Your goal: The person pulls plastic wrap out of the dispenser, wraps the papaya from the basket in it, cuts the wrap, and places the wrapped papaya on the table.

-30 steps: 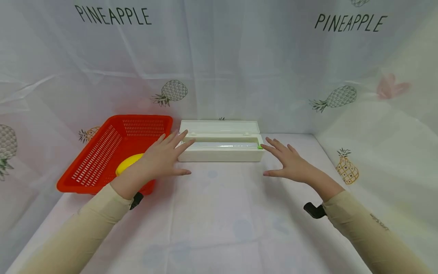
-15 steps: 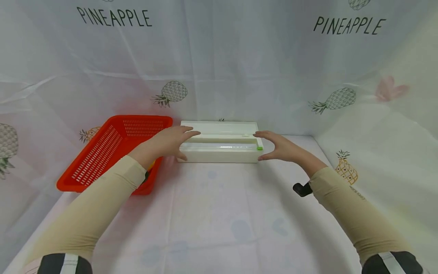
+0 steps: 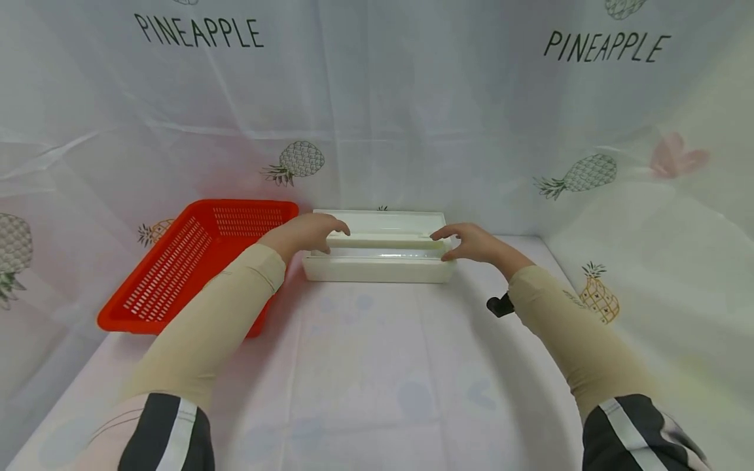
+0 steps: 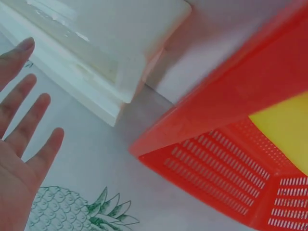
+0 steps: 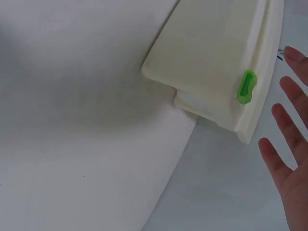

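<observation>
as left hand and right hand flank the white box, fingers spread wide, matched contact at both ends appears advisable.

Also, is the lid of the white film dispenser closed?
No, the head view shows the lid open at the back of the dispenser, with the film roll visible inside.

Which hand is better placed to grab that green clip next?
Probably the right hand: it is near the green clip, at that end of the white box; the left hand is at the opposite end.
</observation>
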### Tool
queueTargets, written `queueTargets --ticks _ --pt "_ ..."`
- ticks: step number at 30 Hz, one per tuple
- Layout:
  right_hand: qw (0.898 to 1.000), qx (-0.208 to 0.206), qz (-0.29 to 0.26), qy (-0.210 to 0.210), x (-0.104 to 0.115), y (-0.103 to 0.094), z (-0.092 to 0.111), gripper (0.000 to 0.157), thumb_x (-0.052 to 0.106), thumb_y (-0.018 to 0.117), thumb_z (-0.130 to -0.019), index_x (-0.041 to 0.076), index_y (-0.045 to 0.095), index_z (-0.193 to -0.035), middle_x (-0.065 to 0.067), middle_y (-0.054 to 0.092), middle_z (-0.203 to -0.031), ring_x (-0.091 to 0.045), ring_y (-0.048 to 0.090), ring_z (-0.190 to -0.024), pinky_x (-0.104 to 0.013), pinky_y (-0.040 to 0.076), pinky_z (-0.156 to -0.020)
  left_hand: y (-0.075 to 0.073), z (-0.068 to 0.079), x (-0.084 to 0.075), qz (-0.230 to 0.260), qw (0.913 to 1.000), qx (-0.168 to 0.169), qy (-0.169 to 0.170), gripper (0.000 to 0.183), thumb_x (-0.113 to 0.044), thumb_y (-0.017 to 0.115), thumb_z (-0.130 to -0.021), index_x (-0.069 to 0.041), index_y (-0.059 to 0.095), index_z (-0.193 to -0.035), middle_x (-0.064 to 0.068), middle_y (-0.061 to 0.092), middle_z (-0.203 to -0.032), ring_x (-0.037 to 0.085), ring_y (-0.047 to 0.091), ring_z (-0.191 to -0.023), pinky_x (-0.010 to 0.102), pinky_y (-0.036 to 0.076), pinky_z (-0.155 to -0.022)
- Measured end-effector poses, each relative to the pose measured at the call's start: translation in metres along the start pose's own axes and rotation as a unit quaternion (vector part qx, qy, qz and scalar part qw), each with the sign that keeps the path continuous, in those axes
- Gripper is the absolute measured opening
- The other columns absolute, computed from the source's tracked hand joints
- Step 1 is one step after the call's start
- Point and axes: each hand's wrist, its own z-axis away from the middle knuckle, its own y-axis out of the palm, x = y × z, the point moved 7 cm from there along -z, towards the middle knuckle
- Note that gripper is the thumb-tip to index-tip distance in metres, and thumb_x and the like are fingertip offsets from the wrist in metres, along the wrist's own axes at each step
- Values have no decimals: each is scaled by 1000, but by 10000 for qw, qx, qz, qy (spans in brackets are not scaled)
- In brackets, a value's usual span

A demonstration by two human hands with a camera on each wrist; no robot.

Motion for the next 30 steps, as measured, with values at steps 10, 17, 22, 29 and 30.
queueTargets --ticks 10,17,22,29,30 --pt "9997 166 -150 -72 -10 -1 -16 50 4 74 -84 5 60 -132 -12 58 -132 -33 45 -128 -55 31 -108 4 -16 8 -186 9995 239 -29 43 -1 72 -86 -13 64 -126 10 61 -126 29 52 -119 43 43 -100" --pt "9995 278 -167 44 -20 5 -24 48 2 74 -84 6 61 -130 -11 59 -132 -34 46 -126 -56 33 -106 15 -28 12 -96 9982 549 -201 38 -2 70 -87 -13 65 -123 8 62 -120 27 54 -112 45 44 -98" --pt "9989 370 -260 87 -24 9 -27 46 -1 73 -84 5 62 -128 -12 59 -132 -34 46 -125 -54 34 -106 23 -36 17 -26 9977 592 -327 34 -1 68 -88 -13 66 -120 8 62 -110 26 55 -101 43 47 -90" --pt "9988 348 -291 179 -25 10 -34 43 -1 72 -84 5 64 -126 -11 60 -129 -31 49 -123 -51 41 -101 27 -45 24 -275 9969 623 -398 25 1 66 -87 -11 68 -108 8 63 -104 26 55 -90 39 50 -81" --pt "9988 367 -284 180 -26 11 -35 43 -1 72 -84 5 65 -126 -11 60 -129 -31 49 -122 -51 41 -101 27 -45 24 -284 9967 637 -418 22 2 66 -87 -10 68 -105 8 63 -104 26 55 -90 39 50 -81"
